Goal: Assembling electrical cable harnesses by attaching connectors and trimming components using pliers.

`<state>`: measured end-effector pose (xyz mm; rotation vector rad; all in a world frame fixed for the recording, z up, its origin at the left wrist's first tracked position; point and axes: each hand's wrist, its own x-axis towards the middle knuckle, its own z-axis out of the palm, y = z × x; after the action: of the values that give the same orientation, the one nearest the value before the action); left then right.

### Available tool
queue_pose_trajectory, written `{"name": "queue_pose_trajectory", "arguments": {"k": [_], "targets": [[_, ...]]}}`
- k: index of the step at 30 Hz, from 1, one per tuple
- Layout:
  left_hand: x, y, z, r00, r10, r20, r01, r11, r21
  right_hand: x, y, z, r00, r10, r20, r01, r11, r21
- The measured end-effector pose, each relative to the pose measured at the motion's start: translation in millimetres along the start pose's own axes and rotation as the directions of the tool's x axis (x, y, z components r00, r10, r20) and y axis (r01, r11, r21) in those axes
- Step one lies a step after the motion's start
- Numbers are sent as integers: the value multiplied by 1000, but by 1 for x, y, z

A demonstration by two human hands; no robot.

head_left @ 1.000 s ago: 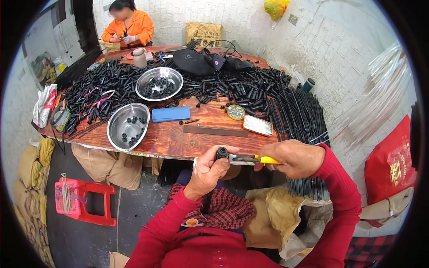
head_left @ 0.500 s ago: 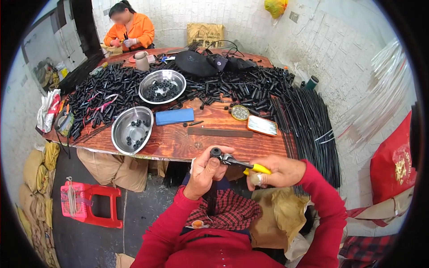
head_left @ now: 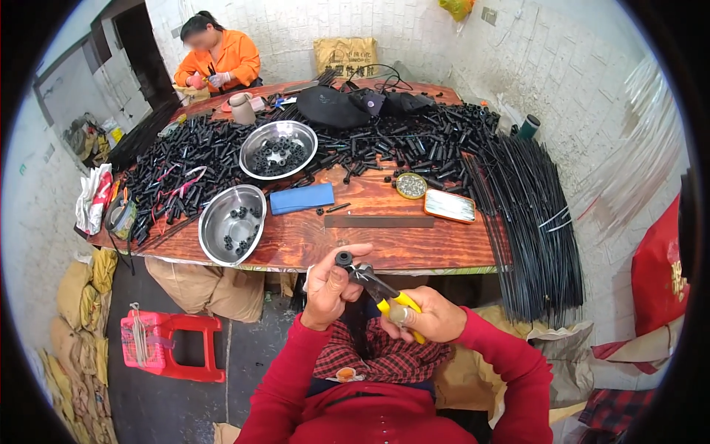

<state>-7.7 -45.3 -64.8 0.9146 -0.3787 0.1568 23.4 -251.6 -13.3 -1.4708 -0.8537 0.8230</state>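
Observation:
My left hand (head_left: 322,294) is closed around a black tubular part (head_left: 343,258), its round hollow end facing up between thumb and fingers. One finger stretches out behind that end. My right hand (head_left: 435,317) grips a pair of yellow-handled pliers (head_left: 404,300). The dark jaws of the pliers meet the side of the black part, where a thin pale strand shows; what they bite on is too small to tell. Below my left hand, a dark length hangs down over the red checked cloth (head_left: 403,348) on my lap.
The wooden table (head_left: 296,248) carries two metal bowls of small black rings, the nearer bowl (head_left: 209,231) at left. A blue case (head_left: 302,198), a flat metal bar (head_left: 379,221), a white-filled tin (head_left: 450,206) and heaped black tubes lie beyond. Long black rods (head_left: 536,237) stand right. A co-worker (head_left: 222,55) sits at far left.
The pliers have swung from nearly level to slanting down to the right, their handles now spread apart. My right hand has come lower and closer in. The whole view has shifted slightly.

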Motion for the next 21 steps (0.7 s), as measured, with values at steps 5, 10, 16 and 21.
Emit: {"name": "queue_pose_trajectory", "arguments": {"k": [5,10,16,21], "targets": [[-9,5,4,995,-11,-99,13,1000,26,-15,-5,4,933,129,335,-310,760,571],[-8,-3,7,998,-62,-26,63,997,49,-29,15,2,892,61,449,-434,392,811],[-7,-10,14,996,-63,-57,63,998,-2,-36,-38,-23,901,422,102,-434,886,161],[0,-16,17,999,-15,-39,15,1000,5,-48,-57,-12,906,-326,-270,-73,507,-859]]}}
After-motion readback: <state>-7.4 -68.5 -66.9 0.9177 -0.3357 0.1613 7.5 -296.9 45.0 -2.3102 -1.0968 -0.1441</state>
